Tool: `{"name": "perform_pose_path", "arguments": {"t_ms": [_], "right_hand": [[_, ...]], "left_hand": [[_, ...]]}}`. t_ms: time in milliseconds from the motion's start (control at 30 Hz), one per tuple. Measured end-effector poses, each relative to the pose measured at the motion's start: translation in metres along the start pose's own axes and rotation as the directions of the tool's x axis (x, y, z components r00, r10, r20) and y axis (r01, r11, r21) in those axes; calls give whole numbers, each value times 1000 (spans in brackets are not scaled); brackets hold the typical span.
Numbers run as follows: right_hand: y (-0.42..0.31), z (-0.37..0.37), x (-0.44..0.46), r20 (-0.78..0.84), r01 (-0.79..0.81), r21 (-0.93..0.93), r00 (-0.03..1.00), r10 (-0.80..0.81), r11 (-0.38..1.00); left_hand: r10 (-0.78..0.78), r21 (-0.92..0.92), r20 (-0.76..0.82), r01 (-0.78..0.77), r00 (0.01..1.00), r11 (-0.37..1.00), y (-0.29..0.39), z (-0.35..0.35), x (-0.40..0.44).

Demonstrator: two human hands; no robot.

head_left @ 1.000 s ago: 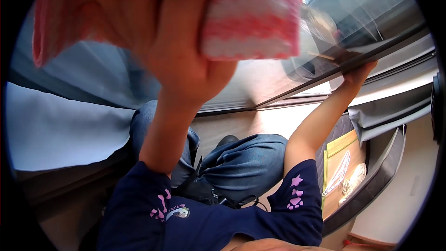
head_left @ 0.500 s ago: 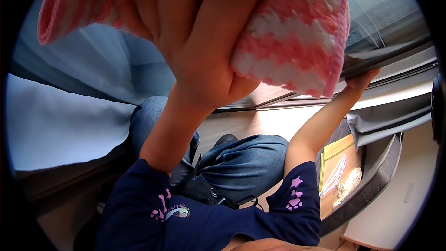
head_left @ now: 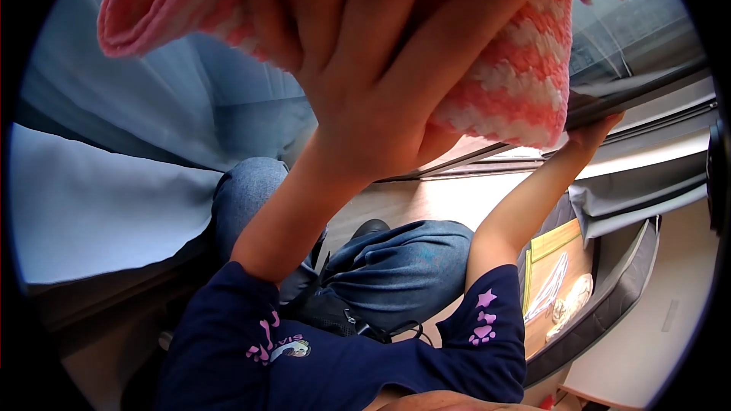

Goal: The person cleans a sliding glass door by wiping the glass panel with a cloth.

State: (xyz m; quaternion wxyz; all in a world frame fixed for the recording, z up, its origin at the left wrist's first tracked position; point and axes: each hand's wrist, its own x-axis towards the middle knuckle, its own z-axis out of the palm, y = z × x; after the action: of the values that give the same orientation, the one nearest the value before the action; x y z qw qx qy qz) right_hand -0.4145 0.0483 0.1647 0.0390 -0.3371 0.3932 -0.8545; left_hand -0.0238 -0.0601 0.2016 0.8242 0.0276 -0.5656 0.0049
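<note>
My left hand [head_left: 373, 84] holds a pink and white striped cloth [head_left: 518, 84] against the glass pane [head_left: 251, 125], high in the view. Its fingers are spread across the cloth, with the back of the hand facing me. Part of the cloth bulges out on the left, and a loose corner hangs at the upper right. On the right, my right hand [head_left: 592, 133] grips the dark edge of the window frame [head_left: 640, 95]; most of its fingers are hidden.
Grey-blue fabric [head_left: 106, 205] hangs at the left. Below the frame runs a pale floor track [head_left: 472, 190]. At the right are a grey quilted bag [head_left: 609, 312] holding a wooden board [head_left: 560, 251] and cords, a grey cover [head_left: 640, 194], and a white surface [head_left: 662, 335].
My left hand and the cloth have swept to the right, and a loose corner of cloth now shows at the upper right. My right hand has stayed near the frame.
</note>
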Motion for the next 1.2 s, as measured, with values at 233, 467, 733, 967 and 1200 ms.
{"name": "perform_pose_path", "arguments": {"t_ms": [233, 467, 733, 967, 1200], "right_hand": [[-25, 50, -30, -6, -147, 86, 989, 148, 985], [-7, 1, -12, 176, 34, -93, 984, -17, 995], [-19, 13, -16, 175, -129, -3, 976, 128, 992], [-11, 1, -8, 186, -103, -18, 977, 104, 995], [-20, 38, -22, -11, -146, 76, 989, 147, 986]], "left_hand": [[1, -23, 22, 0, 1000, 1000, 1, 3, 0], [4, -40, 37, -2, 999, 999, -2, -6, 0], [5, -51, 51, -2, 999, 999, 10, 2, -1], [13, -51, 54, -10, 998, 999, 4, 1, 3], [9, -59, 65, -6, 998, 998, 2, 1, 1]]}}
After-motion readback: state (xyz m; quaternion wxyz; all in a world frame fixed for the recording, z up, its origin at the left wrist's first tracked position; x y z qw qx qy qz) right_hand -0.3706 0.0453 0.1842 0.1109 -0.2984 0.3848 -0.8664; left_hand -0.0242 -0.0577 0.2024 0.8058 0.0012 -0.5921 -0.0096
